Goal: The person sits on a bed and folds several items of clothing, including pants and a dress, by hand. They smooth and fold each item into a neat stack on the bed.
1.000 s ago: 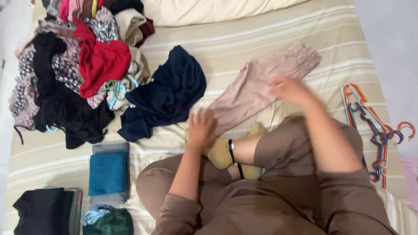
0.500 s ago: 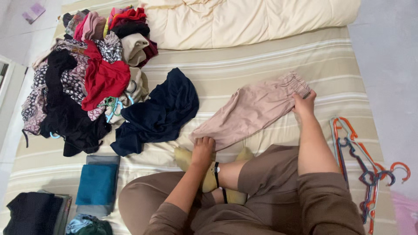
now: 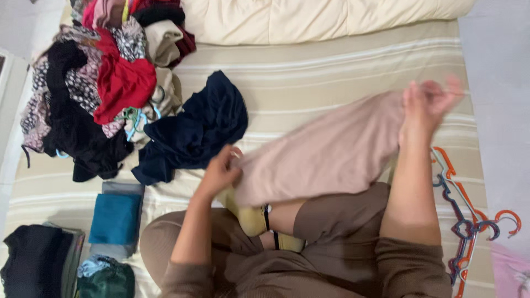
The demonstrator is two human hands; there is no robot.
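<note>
Holding a pair of dusty-pink trousers (image 3: 331, 154) up off the striped bedsheet (image 3: 331, 60), stretched between both hands above the crossed legs. Left hand (image 3: 221, 171) at the lower, narrow end of the cloth, fingers curled and pinching its edge, just beside a crumpled navy garment (image 3: 193, 129). Right hand (image 3: 425, 107) raised at the upper end, blurred by motion, fingers closed on the fabric, though the exact pinch cannot be told. Trousers slanting from lower left to upper right, sagging in the middle and covering part of a mustard-yellow sock (image 3: 251, 218) and a brown-clad knee.

Heaped at far left: a loose pile of clothes (image 3: 94, 83) in red, black and patterned prints, with pale teal hangers tangled in it. Nearer, at lower left: a folded teal piece (image 3: 115, 218) on a grey one, a folded black stack (image 3: 33, 265), and a bundled green item (image 3: 107, 278). Lying at the right edge of the sheet: a cluster of orange and dark blue hangers (image 3: 469, 221). Stretching across the top: a cream quilt (image 3: 320, 16).
</note>
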